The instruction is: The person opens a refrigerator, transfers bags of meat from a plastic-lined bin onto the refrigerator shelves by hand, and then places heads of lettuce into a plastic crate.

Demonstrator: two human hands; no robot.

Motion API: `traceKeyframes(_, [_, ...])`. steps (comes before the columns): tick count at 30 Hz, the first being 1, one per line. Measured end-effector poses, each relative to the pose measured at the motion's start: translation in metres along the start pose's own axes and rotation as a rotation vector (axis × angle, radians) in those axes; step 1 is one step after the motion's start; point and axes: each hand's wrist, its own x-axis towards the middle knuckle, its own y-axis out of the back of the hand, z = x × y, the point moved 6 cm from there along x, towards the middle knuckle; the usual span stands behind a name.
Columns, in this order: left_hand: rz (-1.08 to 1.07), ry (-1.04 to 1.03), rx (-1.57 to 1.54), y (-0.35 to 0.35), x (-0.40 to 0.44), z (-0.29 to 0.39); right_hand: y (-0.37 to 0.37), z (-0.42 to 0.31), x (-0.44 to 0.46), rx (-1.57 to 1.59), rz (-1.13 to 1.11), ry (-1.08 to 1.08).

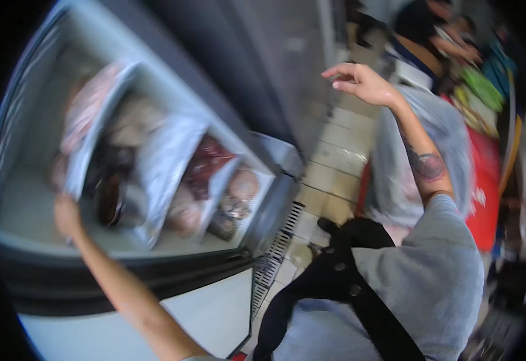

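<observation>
My left hand (67, 216) reaches into an open refrigerator or freezer cabinet (19, 204). It is at the front end of a white shelf or tray (97, 141) that bears pinkish packed food (91, 105), perhaps meat. Blur hides its fingers, so I cannot tell whether they grip the edge. Beyond it lie a dark container (109, 198) and a bag of dark red food (209, 159) on other levels. Raised in the air at the right, my right hand (365, 84) holds nothing; its fingers are stretched out, apart from the thumb.
The cabinet's open door (209, 307) is at the bottom. A tiled floor (335, 162) with a drain grate (275, 246) runs through the middle. Clear plastic (389, 162) covers something under my right arm, beside a red surface (484, 186). Another person (419, 24) is at the back right.
</observation>
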Motion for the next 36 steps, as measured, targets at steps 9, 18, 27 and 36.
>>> traceKeyframes(9, [0.789, -0.282, -0.141, 0.094, -0.167, 0.152, 0.122, 0.376, -0.377, -0.279, 0.199, -1.319])
traceKeyframes(18, [-0.6, -0.331, -0.503, -0.051, -0.432, 0.334, -0.051, 0.519, -0.359, -0.356, -0.002, -0.69])
traceKeyframes(27, [-1.213, -0.381, -0.641, -0.056, -0.562, 0.343, -0.061, 0.496, -0.335, -0.233, -0.272, -0.96])
traceKeyframes(36, [-1.448, -0.391, -0.646, -0.034, -0.59, 0.411, -0.103, 0.514, -0.353, -0.002, -0.078, -0.927])
